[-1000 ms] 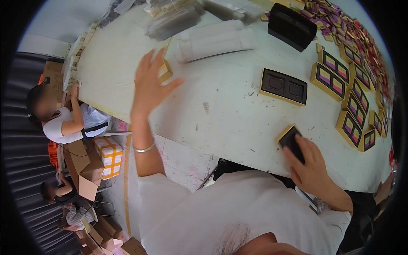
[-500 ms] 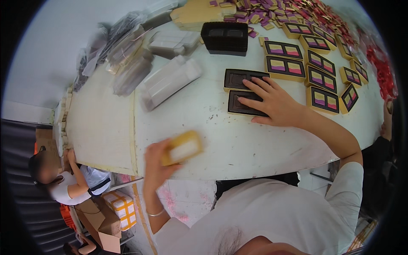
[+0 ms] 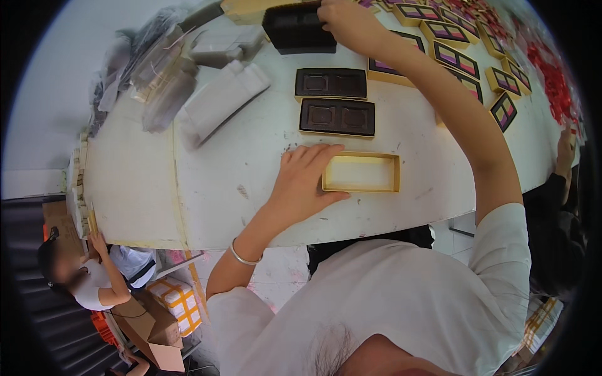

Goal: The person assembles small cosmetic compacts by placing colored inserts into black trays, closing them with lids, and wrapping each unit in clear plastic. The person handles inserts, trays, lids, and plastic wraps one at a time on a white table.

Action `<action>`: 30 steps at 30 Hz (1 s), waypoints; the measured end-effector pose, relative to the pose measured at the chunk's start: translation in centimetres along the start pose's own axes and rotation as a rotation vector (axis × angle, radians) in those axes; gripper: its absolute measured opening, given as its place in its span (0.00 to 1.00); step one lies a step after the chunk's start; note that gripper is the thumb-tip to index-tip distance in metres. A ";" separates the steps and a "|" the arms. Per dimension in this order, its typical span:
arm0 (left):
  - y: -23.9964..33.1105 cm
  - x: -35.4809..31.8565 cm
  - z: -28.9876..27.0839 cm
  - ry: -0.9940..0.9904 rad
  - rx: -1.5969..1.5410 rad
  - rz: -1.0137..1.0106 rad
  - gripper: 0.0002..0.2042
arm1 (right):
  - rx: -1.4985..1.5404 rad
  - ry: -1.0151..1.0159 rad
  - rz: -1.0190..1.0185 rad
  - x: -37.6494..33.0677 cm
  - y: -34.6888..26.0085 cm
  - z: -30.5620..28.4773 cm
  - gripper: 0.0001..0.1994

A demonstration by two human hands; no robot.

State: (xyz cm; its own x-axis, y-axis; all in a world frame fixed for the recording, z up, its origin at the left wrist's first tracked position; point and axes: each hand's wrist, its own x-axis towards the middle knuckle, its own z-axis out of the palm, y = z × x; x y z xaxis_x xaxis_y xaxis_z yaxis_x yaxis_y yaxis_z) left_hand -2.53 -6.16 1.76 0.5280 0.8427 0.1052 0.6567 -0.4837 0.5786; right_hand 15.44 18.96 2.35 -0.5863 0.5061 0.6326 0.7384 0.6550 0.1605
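A: Gold card, that open empty box (image 3: 361, 173) on the white desk (image 3: 219, 188). How many like it?

B: One empty. It lies flat near the desk's near edge, open side up, its long axis running left to right across the view.

A: And the left hand (image 3: 305, 185)?

B: It rests flat on the desk against the box's left end, fingers (image 3: 313, 154) spread along the far-left corner, thumb at the near-left corner. The grip is apart, touching the box, not closed around it.

A: Behind the box?

B: Two gold boxes with dark brown inserts (image 3: 336, 100), one behind the other, both lying the same way, long axis left to right. Each insert shows two recesses.

A: The right hand (image 3: 347, 19)?

B: Stretched far out, on the top right corner of a stack of dark trays (image 3: 296, 29) at the far side. Its fingers curl over the corner; how tightly they close cannot be told.

A: To the right?

B: Rows of filled gold boxes (image 3: 464, 59) with purple and pink contents; at least six are clear, more blur toward the rim. On the left, several clear plastic-wrapped bundles (image 3: 219, 100).
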 end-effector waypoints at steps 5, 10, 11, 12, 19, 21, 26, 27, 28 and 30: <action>-0.7 0.6 -0.1 0.013 -0.091 -0.049 0.35 | 0.540 0.046 0.195 0.4 -2.7 -11.9 0.09; -0.3 0.1 0.3 0.007 -0.161 -0.099 0.34 | 1.199 -0.418 0.573 -8.3 -5.1 -21.2 0.12; -0.2 -0.1 0.5 0.003 -0.169 -0.114 0.35 | 1.250 -0.621 0.679 -10.6 -5.0 -21.4 0.14; 0.0 0.0 0.7 -0.005 -0.177 -0.121 0.35 | 1.353 -0.785 0.832 -12.8 -4.7 -21.0 0.13; 2.7 0.9 1.5 -0.124 -0.083 -0.085 0.35 | 1.404 -0.910 1.400 -16.9 -6.8 -17.4 0.15; 2.2 1.0 1.7 -0.102 -0.080 -0.043 0.34 | 1.199 -0.756 0.993 -16.3 -6.7 -17.7 0.15; 2.0 0.8 1.2 -0.108 -0.178 -0.102 0.33 | 0.687 -0.485 -0.181 -15.8 -6.2 -20.4 0.15; 1.9 0.8 1.2 -0.103 -0.189 -0.093 0.33 | 0.674 -0.495 -0.200 -16.5 -5.9 -20.1 0.14; 1.8 0.8 1.2 -0.107 -0.200 -0.076 0.33 | 0.657 -0.503 -0.207 -17.7 -5.9 -19.7 0.14; 1.7 1.4 1.1 -0.114 -0.240 -0.014 0.34 | 0.563 -0.490 -0.298 -18.8 -6.1 -18.9 0.14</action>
State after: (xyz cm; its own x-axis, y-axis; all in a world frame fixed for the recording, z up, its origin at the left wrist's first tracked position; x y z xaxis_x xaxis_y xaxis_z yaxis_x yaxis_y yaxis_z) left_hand -0.09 -6.02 2.01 0.5856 0.8105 0.0119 0.5254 -0.3906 0.7559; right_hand 28.22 -5.15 3.82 -0.9083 0.3686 0.1976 0.3258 0.9198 -0.2186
